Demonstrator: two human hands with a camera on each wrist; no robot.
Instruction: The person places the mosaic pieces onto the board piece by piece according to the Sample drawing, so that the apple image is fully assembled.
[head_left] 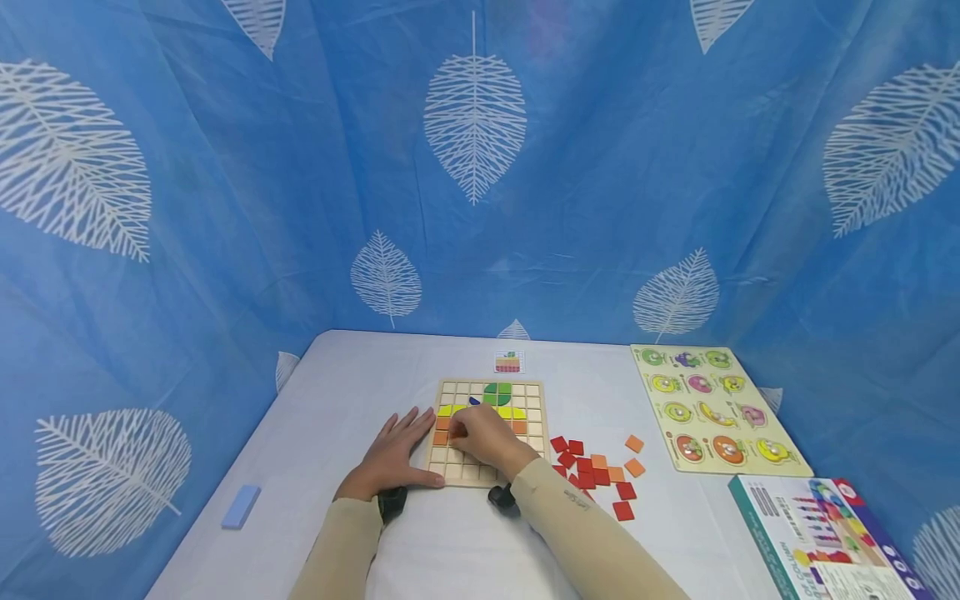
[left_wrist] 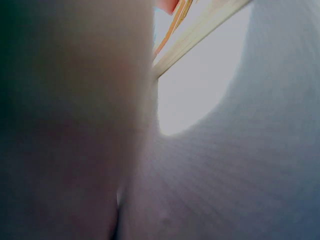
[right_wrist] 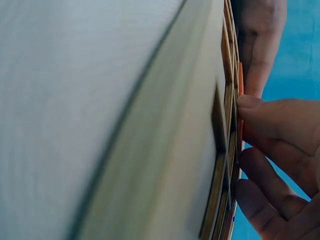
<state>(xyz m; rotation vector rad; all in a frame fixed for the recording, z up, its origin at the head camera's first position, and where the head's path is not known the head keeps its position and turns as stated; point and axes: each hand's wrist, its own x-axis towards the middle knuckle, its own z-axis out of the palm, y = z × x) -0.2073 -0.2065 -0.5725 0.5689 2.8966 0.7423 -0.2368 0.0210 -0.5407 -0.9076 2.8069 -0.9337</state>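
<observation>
Step (judged): orange-tile placement.
Right hand [head_left: 486, 435] pinches an orange tile [right_wrist: 240, 129] at the wooden grid board [head_left: 467, 473]; left hand [head_left: 393, 454], fingers spread, at its left edge. Next move likely calls for flat seating.

A curtained booth, though the kind of building around it cannot be told: leaf-printed blue cloth [head_left: 570, 208] hangs on three sides, close round a white-topped bench [head_left: 322, 400]. Puzzles give it the look of a play spot: a gridded wooden board [head_left: 465, 472], loose square tiles [head_left: 585, 478], a fruit puzzle [head_left: 693, 398] and a printed box [head_left: 832, 533]
</observation>
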